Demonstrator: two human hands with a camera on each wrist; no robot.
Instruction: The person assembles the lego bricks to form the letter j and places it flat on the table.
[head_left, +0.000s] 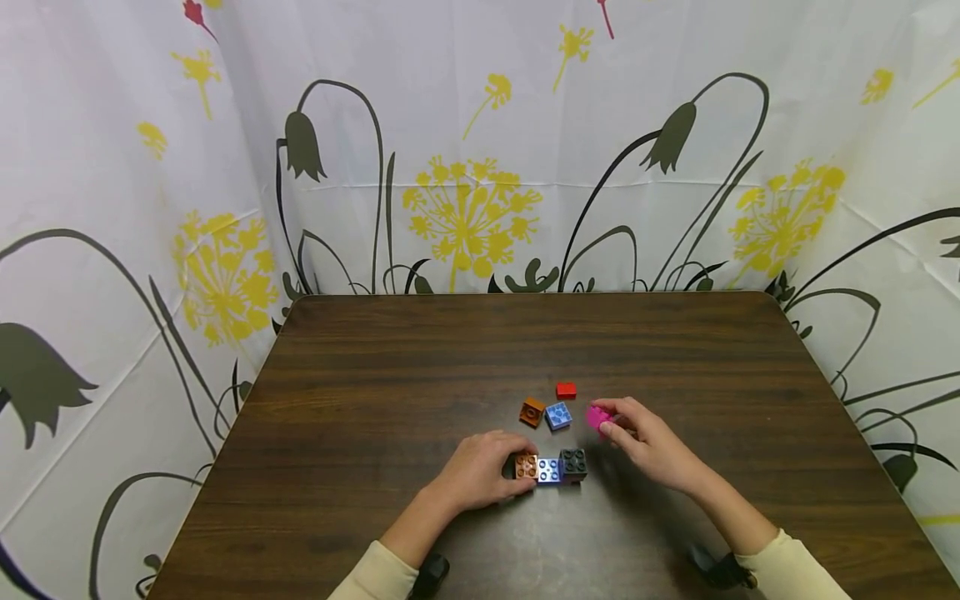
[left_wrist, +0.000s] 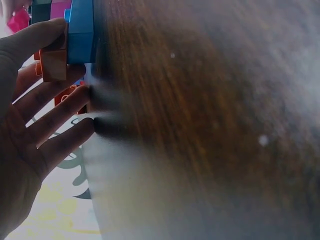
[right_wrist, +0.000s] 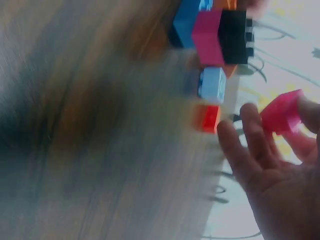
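Observation:
On the table a joined row of toy building bricks has an orange brick (head_left: 526, 467) at its left end, a blue brick (head_left: 548, 472) in the middle and a black brick (head_left: 573, 463) at its right. Below the black one, the right wrist view shows a magenta brick (right_wrist: 206, 37). My left hand (head_left: 483, 472) holds the row by the orange end, thumb in front and fingers behind. Between thumb and fingertips, my right hand (head_left: 651, 443) pinches a bright pink brick (right_wrist: 280, 113), raised off the table to the right of the row.
Behind the row lie three loose bricks: an orange-brown brick (head_left: 532, 412) on its side, a light blue brick (head_left: 558, 416) and a smaller red brick (head_left: 566, 390). The dark wooden table (head_left: 375, 358) ends at a flower-printed curtain (head_left: 465, 100).

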